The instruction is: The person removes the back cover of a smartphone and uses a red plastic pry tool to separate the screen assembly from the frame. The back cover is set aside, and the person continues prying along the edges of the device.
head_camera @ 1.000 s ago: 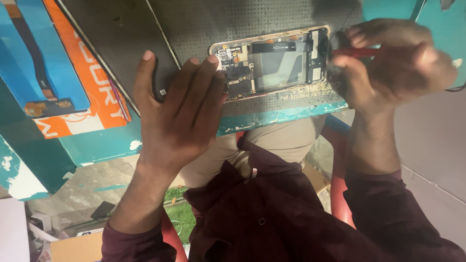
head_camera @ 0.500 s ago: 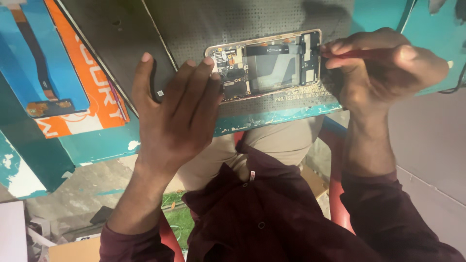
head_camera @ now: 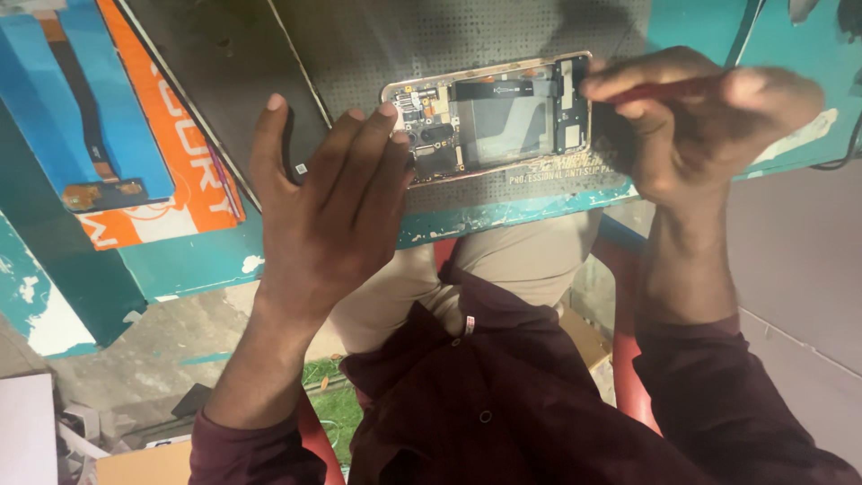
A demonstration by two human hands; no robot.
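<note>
The left hand (head_camera: 328, 211) lies flat with its fingers spread and extended, palm down, holding nothing. Its fingertips reach the left end of an opened phone (head_camera: 489, 117) and press on that end, just over the camera corner, while the thumb points away over the dark mat (head_camera: 377, 45). The right hand (head_camera: 696, 121) is curled at the phone's right end, its fingers pinched around a slim red-handled tool (head_camera: 660, 90); the tool's tip is hidden behind the fingers, so whether it touches the phone cannot be told.

The phone lies between the two hands, lengthwise across the perforated grey mat, near the front edge of a teal workbench (head_camera: 503, 220). Its back cover is off: a pale metallic frame rings the body, a large grey plate fills the middle, a black strip crosses the top of it, and small circuit boards with gold-coloured parts sit at both ends.

To the left of the left hand, an orange and blue box (head_camera: 135, 135) picturing a flat cable rests on the bench, well apart from the phone. Below the bench edge show the person's dark maroon shirt (head_camera: 503, 395), beige trousers (head_camera: 530, 256) and a red seat (head_camera: 628, 395).
</note>
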